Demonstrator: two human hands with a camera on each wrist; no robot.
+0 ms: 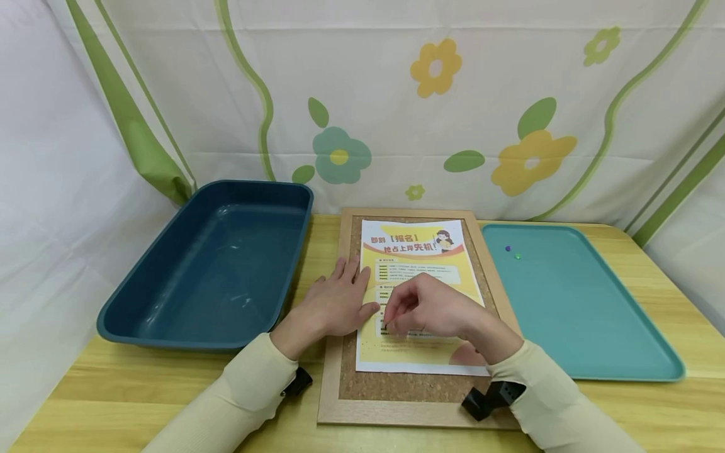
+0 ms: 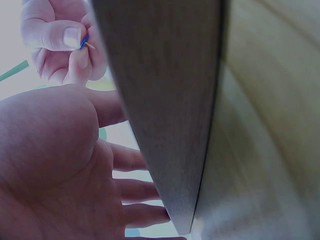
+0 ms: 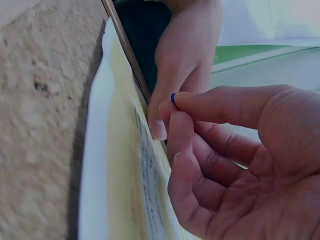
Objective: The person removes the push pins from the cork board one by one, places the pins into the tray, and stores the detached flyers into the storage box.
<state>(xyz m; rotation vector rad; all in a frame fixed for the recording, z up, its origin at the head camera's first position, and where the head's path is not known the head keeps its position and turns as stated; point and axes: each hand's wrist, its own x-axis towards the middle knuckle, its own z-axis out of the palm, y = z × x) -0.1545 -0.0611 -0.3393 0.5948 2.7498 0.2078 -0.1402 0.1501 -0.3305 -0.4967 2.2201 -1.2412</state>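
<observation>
My right hand [image 1: 433,308] pinches a blue thumbtack [image 2: 84,42] between thumb and fingertips, over the lower middle of a yellow-and-white printed poster [image 1: 416,358]. The tack's short brass-coloured point sticks out from the grip in the left wrist view; from the right wrist, only its blue head [image 3: 173,97] shows. Beneath the poster lies a wood-framed cork board [image 1: 391,387]. Spread and fairly straight, the fingers of my left hand [image 1: 337,302] lie across the board's left frame, with the thumb at the poster's left edge.
To the left stands a deep dark-blue tub [image 1: 198,277], close beside the board. A shallow teal tray [image 1: 583,302] lies at the right, with a purple tack [image 1: 508,248] and a green tack [image 1: 518,256] near its far left corner. A flower-print curtain [image 1: 385,94] hangs behind the wooden table [image 1: 651,409].
</observation>
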